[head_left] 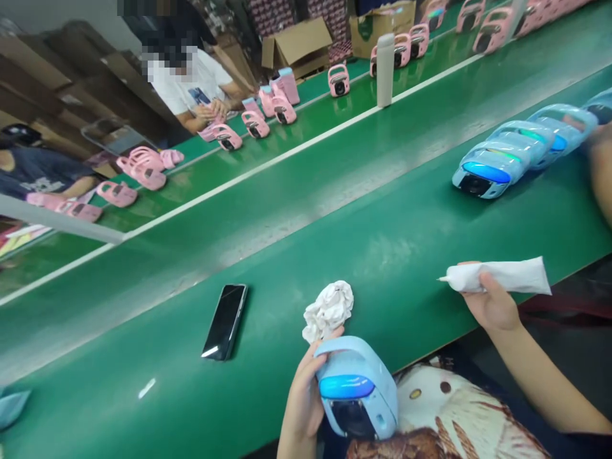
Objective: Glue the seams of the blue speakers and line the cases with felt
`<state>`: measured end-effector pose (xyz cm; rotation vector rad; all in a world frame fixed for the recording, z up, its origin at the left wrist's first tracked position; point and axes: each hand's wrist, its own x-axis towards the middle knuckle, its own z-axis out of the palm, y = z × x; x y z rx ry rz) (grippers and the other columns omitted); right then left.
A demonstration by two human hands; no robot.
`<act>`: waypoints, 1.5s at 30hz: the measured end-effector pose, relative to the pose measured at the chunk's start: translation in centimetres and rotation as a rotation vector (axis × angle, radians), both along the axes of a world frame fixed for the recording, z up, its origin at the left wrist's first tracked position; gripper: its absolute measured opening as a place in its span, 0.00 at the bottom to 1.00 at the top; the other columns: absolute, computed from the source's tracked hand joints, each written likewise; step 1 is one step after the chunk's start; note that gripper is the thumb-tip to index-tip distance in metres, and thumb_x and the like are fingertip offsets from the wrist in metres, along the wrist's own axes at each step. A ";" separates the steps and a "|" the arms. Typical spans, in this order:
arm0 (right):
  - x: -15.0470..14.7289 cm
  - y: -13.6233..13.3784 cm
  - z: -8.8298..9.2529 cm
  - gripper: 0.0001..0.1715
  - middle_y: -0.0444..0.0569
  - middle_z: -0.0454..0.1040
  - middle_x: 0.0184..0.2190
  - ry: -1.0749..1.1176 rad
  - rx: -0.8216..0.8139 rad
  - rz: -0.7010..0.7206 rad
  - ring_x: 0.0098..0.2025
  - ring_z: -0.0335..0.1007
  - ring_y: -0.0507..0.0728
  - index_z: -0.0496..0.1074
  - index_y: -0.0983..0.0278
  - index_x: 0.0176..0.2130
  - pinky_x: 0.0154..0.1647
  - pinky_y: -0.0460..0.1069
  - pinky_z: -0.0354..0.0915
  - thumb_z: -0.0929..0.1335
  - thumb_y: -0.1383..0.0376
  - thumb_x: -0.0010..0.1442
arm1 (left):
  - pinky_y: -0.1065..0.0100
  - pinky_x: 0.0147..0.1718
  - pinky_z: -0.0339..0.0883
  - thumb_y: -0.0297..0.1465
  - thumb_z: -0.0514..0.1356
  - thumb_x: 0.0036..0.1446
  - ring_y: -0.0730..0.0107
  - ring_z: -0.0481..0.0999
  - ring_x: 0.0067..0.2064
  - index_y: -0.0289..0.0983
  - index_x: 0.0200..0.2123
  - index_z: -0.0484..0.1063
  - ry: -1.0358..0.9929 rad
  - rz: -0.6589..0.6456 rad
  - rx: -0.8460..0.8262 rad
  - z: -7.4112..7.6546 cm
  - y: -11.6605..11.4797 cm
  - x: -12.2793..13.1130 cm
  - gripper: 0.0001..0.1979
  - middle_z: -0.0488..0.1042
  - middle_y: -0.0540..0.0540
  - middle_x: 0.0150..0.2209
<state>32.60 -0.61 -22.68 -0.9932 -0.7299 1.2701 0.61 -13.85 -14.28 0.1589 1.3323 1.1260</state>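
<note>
My left hand (306, 389) is wrapped round the side and handle of a light blue portable speaker (382, 389), close to my body at the bottom of the view. A blue strip glows above its dark front, which faces the camera. My right hand (492, 306) grips a white squeeze tube (516, 275) over the table's near edge, its thin nozzle pointing left. Just beyond my left fingertips lies a crumpled white cloth or tissue (329, 309). The fingers behind the tube are partly hidden.
A black phone (224, 322) lies on the green table (157, 325). Several light blue speakers (482, 169) stand at right, near another person's blurred arm (601, 169). Across the line are pink speakers (338, 81), a white post (385, 70), cardboard boxes (299, 48) and two people.
</note>
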 end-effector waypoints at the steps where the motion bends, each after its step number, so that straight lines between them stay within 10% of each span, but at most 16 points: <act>1: 0.0 0.0 0.1 0.20 0.48 0.77 0.29 -0.014 0.006 -0.003 0.28 0.74 0.58 0.78 0.59 0.37 0.30 0.53 0.74 0.75 0.48 0.50 | 0.63 0.49 0.69 0.36 0.68 0.42 0.54 0.76 0.51 0.37 0.41 0.82 -0.001 0.000 -0.003 -0.1 0.0 -0.4 0.20 0.79 0.41 0.49; 7: -0.1 0.1 0.4 0.19 0.48 0.77 0.29 -0.063 0.038 -0.034 0.28 0.73 0.57 0.78 0.59 0.36 0.27 0.52 0.73 0.74 0.49 0.51 | 0.69 0.36 0.72 0.34 0.71 0.38 0.57 0.78 0.46 0.36 0.30 0.80 0.133 0.037 0.124 -0.1 3.3 -3.3 0.13 0.73 0.42 0.58; 12: -0.8 -0.6 1.2 0.18 0.47 0.76 0.31 -0.079 0.043 -0.044 0.30 0.73 0.56 0.77 0.59 0.36 0.25 0.49 0.70 0.74 0.49 0.53 | 0.62 0.46 0.72 0.41 0.69 0.44 0.49 0.73 0.56 0.37 0.44 0.78 0.295 0.121 0.270 0.3 6.0 -3.4 0.23 0.74 0.39 0.56; 20: -4.9 -2.7 5.3 0.37 0.44 0.67 0.20 -0.104 -0.007 0.184 0.20 0.64 0.54 0.74 0.59 0.33 0.18 0.49 0.62 0.73 0.33 0.39 | 0.63 0.51 0.69 0.42 0.64 0.55 0.58 0.74 0.55 0.41 0.52 0.72 0.598 0.192 0.340 -1.4 2.6 0.1 0.23 0.74 0.44 0.55; 27: -8.5 -3.5 8.6 0.27 0.44 0.69 0.24 -0.108 0.047 0.348 0.21 0.61 0.51 0.76 0.59 0.33 0.20 0.47 0.57 0.73 0.40 0.48 | 0.56 0.53 0.65 0.35 0.62 0.57 0.56 0.74 0.52 0.40 0.38 0.76 1.003 0.022 0.617 -2.7 2.2 0.9 0.07 0.77 0.44 0.48; 37: -8.2 -5.2 9.0 0.22 0.46 0.76 0.35 -0.515 0.174 0.356 0.31 0.72 0.54 0.75 0.57 0.45 0.31 0.48 0.70 0.66 0.45 0.62 | 0.58 0.44 0.72 0.35 0.63 0.49 0.58 0.79 0.40 0.38 0.28 0.78 0.729 0.345 0.543 -4.3 3.3 1.8 0.07 0.81 0.47 0.36; 45: -8.7 -5.8 10.9 0.15 0.49 0.78 0.37 -0.847 0.479 0.302 0.34 0.75 0.56 0.74 0.54 0.48 0.35 0.50 0.73 0.68 0.53 0.63 | 0.51 0.45 0.74 0.38 0.52 0.58 0.52 0.81 0.44 0.38 0.27 0.75 0.258 0.309 0.480 -4.5 3.5 0.8 0.16 0.82 0.44 0.39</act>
